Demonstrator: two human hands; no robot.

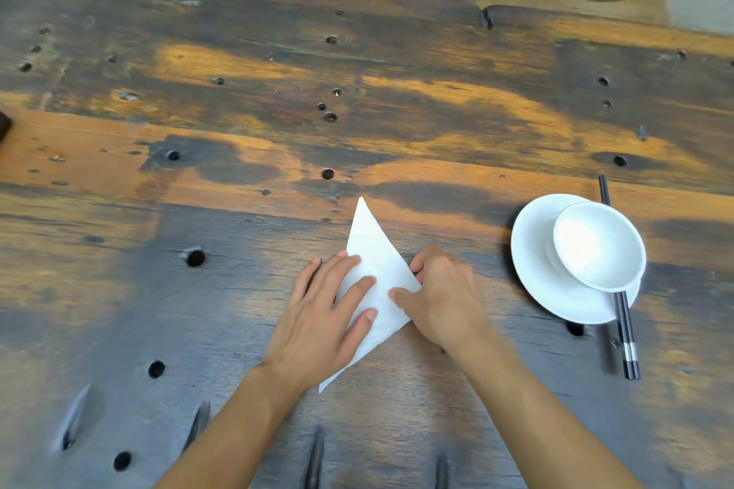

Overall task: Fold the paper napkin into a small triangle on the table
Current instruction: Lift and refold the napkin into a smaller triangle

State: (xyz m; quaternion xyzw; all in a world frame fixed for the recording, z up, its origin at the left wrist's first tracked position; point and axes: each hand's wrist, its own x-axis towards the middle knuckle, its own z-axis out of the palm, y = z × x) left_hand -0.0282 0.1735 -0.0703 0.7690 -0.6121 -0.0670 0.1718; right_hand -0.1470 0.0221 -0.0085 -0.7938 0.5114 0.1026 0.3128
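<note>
Pressing the napkin flat with the left grip, fingers straight and spread. Pinching its right corner with the right grip, thumb on top, fingers curled. Lying on the bench as a tall triangle, tip pointing away, low corner beside the left wrist. Reaching in from the near edge, forearms bare. Well apart to the right: bowl on plate, chopsticks across its right rim.

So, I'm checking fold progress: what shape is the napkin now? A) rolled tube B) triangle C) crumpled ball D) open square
B: the napkin lies flat as a white triangle, left hand pressed flat on it, right hand at its right corner.
</note>
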